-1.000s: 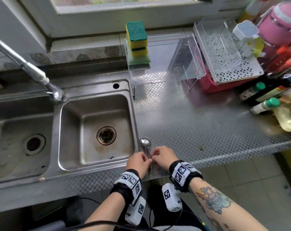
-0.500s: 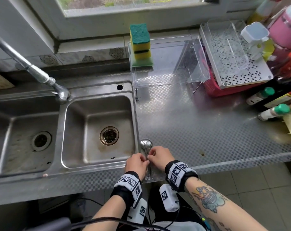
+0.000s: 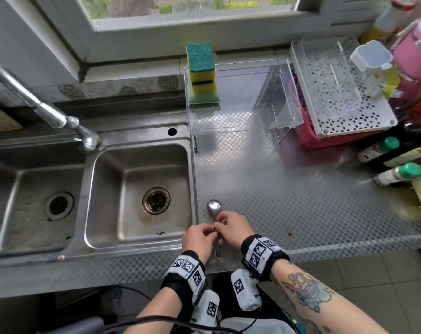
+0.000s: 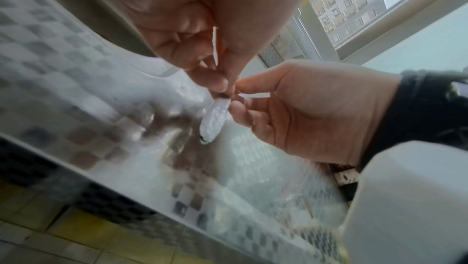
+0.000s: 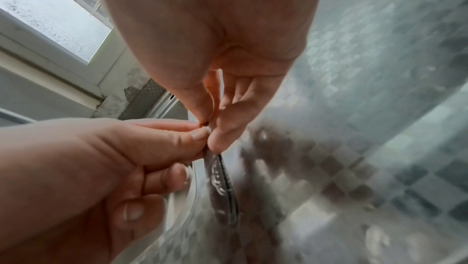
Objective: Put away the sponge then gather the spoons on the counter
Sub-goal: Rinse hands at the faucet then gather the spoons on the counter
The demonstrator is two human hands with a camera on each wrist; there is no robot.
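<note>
Grip: left hand (image 3: 200,239) and right hand (image 3: 232,229) both pinch the spoons (image 3: 215,214) mid-handle, fingertips meeting, probably to align the handles into one bundle.
Beyond the grip: bowl end lies flat on the counter (image 3: 289,189).
Behind the grip: handle ends reach the counter edge.
Far beyond: sponge (image 3: 201,61) stacked on the clear rack (image 3: 265,97), apparently already stowed.

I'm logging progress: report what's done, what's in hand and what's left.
Done, by the look of it: the sponges sit stacked on the clear rack by the window. In hand: the left hand and right hand both pinch the spoons at the handles, on the counter beside the sink. Left: I cannot tell; no other loose spoon shows.
</note>
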